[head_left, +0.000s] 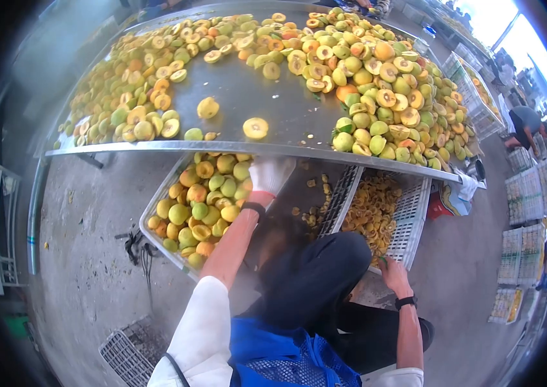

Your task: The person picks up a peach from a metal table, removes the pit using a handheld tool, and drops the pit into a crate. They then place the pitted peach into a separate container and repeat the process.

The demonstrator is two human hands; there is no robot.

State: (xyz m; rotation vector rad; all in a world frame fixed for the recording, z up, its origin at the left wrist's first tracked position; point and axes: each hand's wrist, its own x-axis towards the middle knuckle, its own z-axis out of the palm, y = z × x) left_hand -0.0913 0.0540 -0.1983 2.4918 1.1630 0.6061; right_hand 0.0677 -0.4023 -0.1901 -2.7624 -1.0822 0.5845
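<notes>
My left hand [272,175], in a white glove blurred by motion, reaches under the table's front edge at the right side of a white crate [153,216]. Whole and halved yellow-green peaches [200,211] fill that crate; the fingers of this hand are smeared. Bare and closed, my right hand [394,275] is at the near corner of a second white crate [419,219], which holds small yellow-brown fruit pieces [371,211]. A bit of green shows at its fingertips, but I cannot tell what it is.
Across the metal table [222,97] lie big heaps of halved peaches [409,97]. Loose fruit pieces [315,200] lie on the floor between the crates. An overturned grey crate [125,358] is at lower left. Stacked crates [523,193] and a person [528,122] are at right.
</notes>
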